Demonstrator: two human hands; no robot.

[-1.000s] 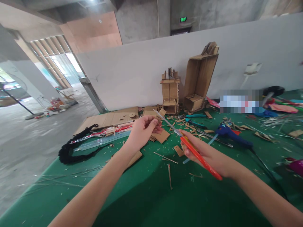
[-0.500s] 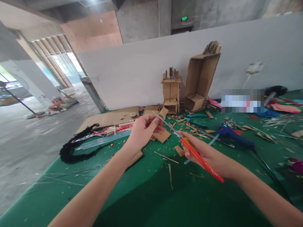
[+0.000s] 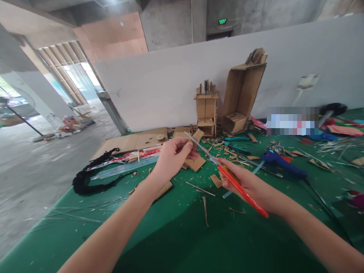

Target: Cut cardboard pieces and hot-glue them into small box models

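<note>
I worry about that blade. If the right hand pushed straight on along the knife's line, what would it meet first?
Most likely the left hand: the right hand aims the orange knife at its fingertips, though depth is unclear.

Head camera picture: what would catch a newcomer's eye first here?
Mid-frame, the right hand grips an orange-handled knife, its long thin blade slanting up to the left hand, whose fingertips meet the blade near its tip. Beneath lies a green table strewn with cardboard scraps, with a blue glue gun to the right. At the back wall stand a small cardboard tower and a taller cardboard box.
</note>
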